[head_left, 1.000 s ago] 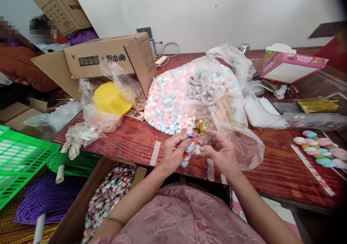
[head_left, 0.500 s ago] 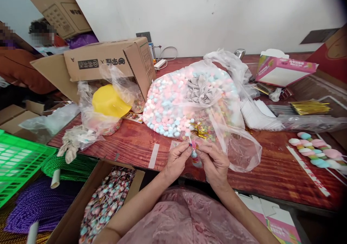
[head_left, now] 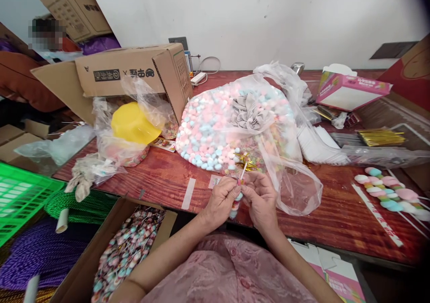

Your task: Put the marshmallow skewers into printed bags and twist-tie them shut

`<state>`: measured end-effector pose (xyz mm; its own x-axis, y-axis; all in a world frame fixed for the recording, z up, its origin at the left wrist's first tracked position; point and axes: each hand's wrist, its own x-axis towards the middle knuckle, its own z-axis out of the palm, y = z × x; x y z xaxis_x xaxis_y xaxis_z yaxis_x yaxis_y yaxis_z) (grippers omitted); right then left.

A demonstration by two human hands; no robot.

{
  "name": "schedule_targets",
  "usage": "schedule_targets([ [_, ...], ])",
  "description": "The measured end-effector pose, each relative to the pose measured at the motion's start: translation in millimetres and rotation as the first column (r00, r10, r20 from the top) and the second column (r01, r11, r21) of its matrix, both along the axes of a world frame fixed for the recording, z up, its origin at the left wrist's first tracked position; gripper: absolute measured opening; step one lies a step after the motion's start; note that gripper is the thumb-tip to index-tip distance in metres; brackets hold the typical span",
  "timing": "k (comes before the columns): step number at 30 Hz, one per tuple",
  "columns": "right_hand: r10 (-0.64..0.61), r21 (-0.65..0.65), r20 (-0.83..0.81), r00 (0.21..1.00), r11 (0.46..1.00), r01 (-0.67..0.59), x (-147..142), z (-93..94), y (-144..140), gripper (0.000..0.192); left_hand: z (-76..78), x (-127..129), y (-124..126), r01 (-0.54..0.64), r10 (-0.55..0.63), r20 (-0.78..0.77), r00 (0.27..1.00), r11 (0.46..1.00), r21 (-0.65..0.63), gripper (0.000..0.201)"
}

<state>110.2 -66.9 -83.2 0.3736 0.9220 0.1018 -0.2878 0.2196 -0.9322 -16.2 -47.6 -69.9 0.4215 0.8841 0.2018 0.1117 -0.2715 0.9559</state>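
Note:
A wrapped marshmallow stick candy [head_left: 234, 209] is held between my two hands at the table's front edge. Its pastel end hangs down and its white stick [head_left: 244, 170] points up, tilted to the right. My left hand [head_left: 220, 201] is closed around the gathered neck of the wrapper. Fingers of my right hand [head_left: 262, 199] pinch the same neck from the other side; the fingertips hide what exactly lies between them. Just beyond my hands, gold twist ties [head_left: 249, 160] lie on a large clear bag of pastel marshmallows [head_left: 201, 135].
Left stand a cardboard box [head_left: 134, 70] and a yellow bowl-like piece [head_left: 134, 124] in plastic. Below is a carton of finished candies [head_left: 126, 249]. Marshmallow sticks [head_left: 389, 191] and gold ties [head_left: 381, 137] lie at right. A person [head_left: 47, 34] is at far left.
The candy has turned: its lower end swung left and its stick now leans right. My right-hand fingers have shifted on the wrapper's neck. The view has moved slightly.

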Motion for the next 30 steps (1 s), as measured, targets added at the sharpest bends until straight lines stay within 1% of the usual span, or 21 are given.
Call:
schedule_targets([
  [1,0.079,-0.061,-0.066,0.995,0.995,-0.083,1,-0.4,1,0.036,-1.0,-1,1,0.009,-0.007,0.022,1.0,0.997,-0.071,0.048],
  [2,0.15,-0.101,-0.095,0.984,0.982,-0.16,4,-0.8,2,0.034,-1.9,-2,1,0.024,-0.017,0.051,0.999,0.988,-0.153,0.049],
  [4,0.246,-0.13,-0.047,0.968,0.96,-0.25,8,-1.5,3,0.023,-2.8,-2,1,0.079,-0.045,0.115,0.992,0.947,-0.312,0.05],
  [5,0.26,-0.119,0.027,0.965,0.96,-0.255,11,-1.8,2,0.02,-2.7,-2,0,0.105,-0.054,0.144,0.988,0.922,-0.374,0.051],
  [7,0.187,-0.036,0.236,0.953,0.982,-0.184,16,-1.5,-2,0.017,-1.5,-2,-1,0.139,-0.059,0.185,0.981,0.88,-0.455,0.05],
  [9,0.001,0.128,0.46,0.888,0.989,-0.067,22,1.0,-7,0.008,0.5,-1,0,0.169,-0.075,0.2,0.977,0.842,-0.512,0.048],
  [10,-0.11,0.239,0.558,0.823,0.971,-0.032,25,3.3,-9,0.007,1.6,-2,1,0.189,-0.09,0.204,0.975,0.822,-0.538,0.048],
  [11,-0.212,0.352,0.648,0.732,0.935,-0.041,30,6.5,-11,0.013,2.8,-2,2,0.213,-0.111,0.211,0.971,0.801,-0.559,0.048],
  [12,-0.299,0.449,0.729,0.616,0.888,-0.1,36,10.4,-12,0.022,4.0,-3,4,0.234,-0.128,0.22,0.967,0.785,-0.573,0.049],
  [13,-0.37,0.507,0.796,0.478,0.839,-0.196,42,14.8,-13,0.03,5.4,-4,6,0.255,-0.146,0.229,0.962,0.773,-0.581,0.049],
  [14,-0.422,0.518,0.844,0.331,0.801,-0.3,49,19.5,-12,0.035,7.0,-5,8,0.276,-0.164,0.238,0.957,0.765,-0.582,0.048],
  [16,-0.47,0.449,0.88,0.071,0.773,-0.448,62,28.2,-10,0.037,10.9,-7,11,0.321,-0.216,0.244,0.945,0.746,-0.583,0.047],
  [17,-0.47,0.401,0.882,-0.021,0.775,-0.489,67,31.6,-8,0.037,13.1,-7,12,0.344,-0.249,0.239,0.939,0.73,-0.591,0.046],
  [18,-0.465,0.361,0.882,-0.08,0.775,-0.519,71,34.2,-6,0.037,15.3,-8,12,0.365,-0.28,0.233,0.931,0.713,-0.599,0.046],
  [20,-0.449,0.301,0.885,-0.123,0.754,-0.583,76,36.6,-3,0.035,19.0,-8,13,0.395,-0.344,0.206,0.916,0.689,-0.608,0.045],
  [22,-0.436,0.285,0.895,-0.098,0.726,-0.625,77,36.5,0,0.031,20.7,-10,13,0.425,-0.422,0.154,0.893,0.682,-0.595,0.046],
  [24,-0.416,0.286,0.907,-0.065,0.721,-0.632,75,35.4,1,0.026,20.0,-13,15,0.439,-0.482,0.084,0.872,0.696,-0.567,0.047],
  [26,-0.368,0.252,0.927,-0.067,0.747,-0.615,71,34.0,2,0.024,18.2,-15,15,0.432,-0.507,-0.004,0.862,0.74,-0.515,0.045],
  [27,-0.332,0.22,0.94,-0.078,0.766,-0.603,69,33.2,2,0.024,17.2,-17,15,0.424,-0.507,-0.069,0.859,0.78,-0.46,0.042],
  [29,-0.23,0.131,0.968,-0.101,0.807,-0.576,65,30.9,4,0.024,15.9,-18,14,0.417,-0.484,-0.254,0.837,0.866,-0.275,0.036],
  [30,-0.17,0.082,0.98,-0.108,0.825,-0.559,63,29.4,4,0.024,15.5,-18,13,0.423,-0.451,-0.36,0.817,0.892,-0.158,0.032],
])
